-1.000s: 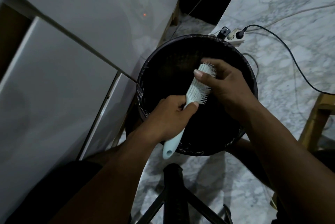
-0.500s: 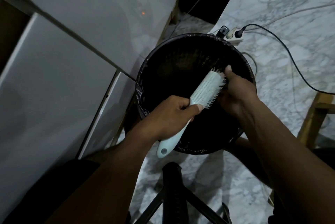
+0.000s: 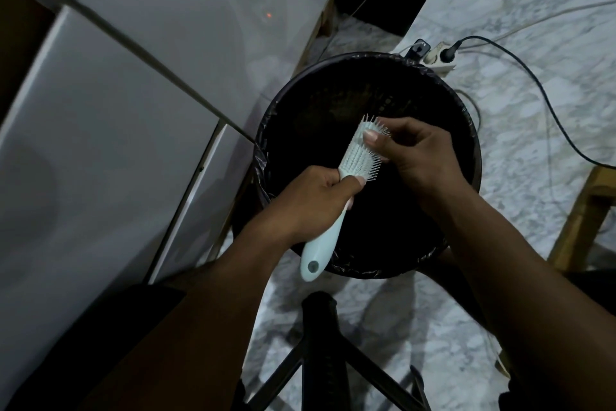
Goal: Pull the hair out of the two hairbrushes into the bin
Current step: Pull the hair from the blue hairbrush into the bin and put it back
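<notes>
A round black bin [image 3: 463,130], lined with a dark plastic bag whose crinkled edge is folded over the rim, is seen standing on the marble floor [image 3: 533,27]. Its inside is so dark that nothing in it can be made out; only a faint patterned wall is glimpsed near the far side.

A pale mint hairbrush [image 3: 356,157] is held tilted over the opening of the bin, its bristled head pointing away and up, its handle reaching back past the near rim. A small round hole is seen at the handle's end. The bristles are short, pale and closely set. Whether any hair is caught among them cannot be told in the dim light.

The handle is gripped just below the head by the left hand [image 3: 316,197], whose fingers are wrapped tightly round it. The right hand [image 3: 416,154] is placed at the head of the brush, thumb laid over the bristles and fingers curled in behind; whether a strand is pinched between them cannot be seen.

Only one brush is shown. Beyond the bin a power strip [image 3: 436,59] is partly hidden by the rim, with a black cable [image 3: 546,104] running off to the right edge. A black stand [image 3: 323,344] is cut off at the bottom.
</notes>
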A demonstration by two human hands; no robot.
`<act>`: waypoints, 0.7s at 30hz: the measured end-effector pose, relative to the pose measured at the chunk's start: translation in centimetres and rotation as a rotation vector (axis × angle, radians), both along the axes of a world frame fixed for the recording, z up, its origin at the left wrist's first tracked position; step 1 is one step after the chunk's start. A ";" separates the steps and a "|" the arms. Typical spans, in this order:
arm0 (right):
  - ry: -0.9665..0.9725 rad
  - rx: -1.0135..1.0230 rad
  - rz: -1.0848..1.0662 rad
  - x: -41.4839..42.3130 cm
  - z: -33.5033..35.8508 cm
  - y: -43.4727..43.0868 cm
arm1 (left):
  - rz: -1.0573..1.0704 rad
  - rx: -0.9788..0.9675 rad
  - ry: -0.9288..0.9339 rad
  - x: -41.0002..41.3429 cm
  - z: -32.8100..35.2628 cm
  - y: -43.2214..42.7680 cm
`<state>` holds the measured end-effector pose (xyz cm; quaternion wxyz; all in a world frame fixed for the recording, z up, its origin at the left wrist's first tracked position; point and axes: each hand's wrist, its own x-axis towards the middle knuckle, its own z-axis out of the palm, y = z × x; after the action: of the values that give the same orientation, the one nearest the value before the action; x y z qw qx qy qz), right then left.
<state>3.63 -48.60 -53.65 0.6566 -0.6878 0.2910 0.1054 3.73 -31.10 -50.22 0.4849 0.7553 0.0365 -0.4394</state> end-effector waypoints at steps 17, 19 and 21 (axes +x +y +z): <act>0.261 0.154 -0.171 0.7 0.0 -0.6 | 0.067 -0.006 0.045 0.3 0.0 0.0; 0.184 0.116 0.075 0.5 0.1 -0.1 | 0.076 -0.014 0.049 0.3 0.0 0.0; 0.135 0.088 0.220 0.3 0.2 0.1 | 0.049 -0.022 0.071 0.3 0.1 0.0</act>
<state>3.90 -48.48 -53.48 0.6495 -0.6775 0.2523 0.2353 4.00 -31.09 -50.15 0.5021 0.7328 0.0673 -0.4543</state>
